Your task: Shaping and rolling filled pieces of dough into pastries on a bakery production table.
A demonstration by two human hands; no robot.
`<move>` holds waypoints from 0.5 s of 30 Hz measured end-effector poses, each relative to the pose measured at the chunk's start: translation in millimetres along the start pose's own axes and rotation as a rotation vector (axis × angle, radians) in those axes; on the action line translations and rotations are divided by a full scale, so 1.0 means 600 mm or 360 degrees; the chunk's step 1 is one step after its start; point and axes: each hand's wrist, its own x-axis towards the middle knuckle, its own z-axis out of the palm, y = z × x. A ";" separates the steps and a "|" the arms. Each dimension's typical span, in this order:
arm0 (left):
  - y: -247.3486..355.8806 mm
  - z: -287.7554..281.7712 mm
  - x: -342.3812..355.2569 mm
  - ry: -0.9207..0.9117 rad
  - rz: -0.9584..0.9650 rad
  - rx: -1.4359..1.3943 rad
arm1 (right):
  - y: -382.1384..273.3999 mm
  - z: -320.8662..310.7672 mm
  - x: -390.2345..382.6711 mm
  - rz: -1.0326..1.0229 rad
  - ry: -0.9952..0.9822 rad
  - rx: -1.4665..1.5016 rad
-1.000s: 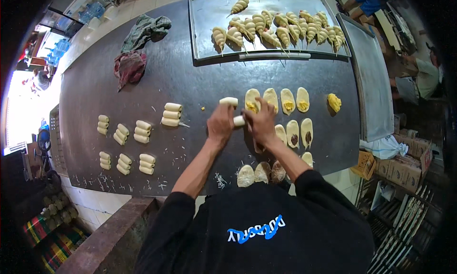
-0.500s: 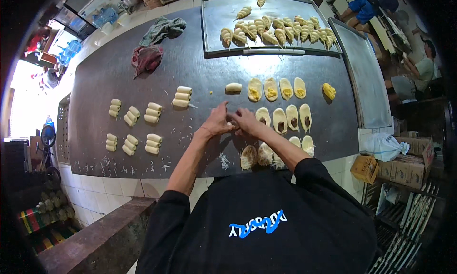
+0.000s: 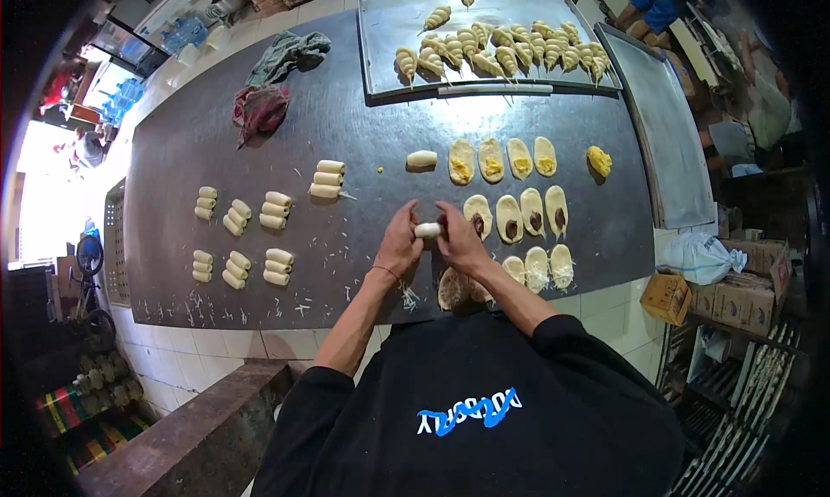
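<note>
Dough roll (image 3: 427,230) between both hands (image 3: 400,240) (image 3: 461,238)

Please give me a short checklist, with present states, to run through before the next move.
1. Dough roll held at both ends, by the left hand and right hand: ok.
2. Roll's seam fully closed: cannot tell; too small to see.
3. Separate roll lying apart from the yellow-filled ovals: ok.
4. Filling present on all four dark-filled ovals beyond the right hand: ok.
5. Table surface near the left wrist free of scraps: not ok; white shreds lie there.
</note>
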 end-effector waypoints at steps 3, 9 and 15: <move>0.017 -0.013 0.057 0.0136 -0.0187 -0.0118 | -0.010 -0.020 0.056 0.0041 0.0217 0.0017; -0.023 -0.022 0.158 0.0308 -0.0277 0.0053 | 0.024 0.004 0.160 0.0031 0.0403 -0.0084; -0.020 -0.026 0.187 0.0088 0.0212 0.0448 | 0.039 -0.009 0.181 0.0002 0.0149 -0.0268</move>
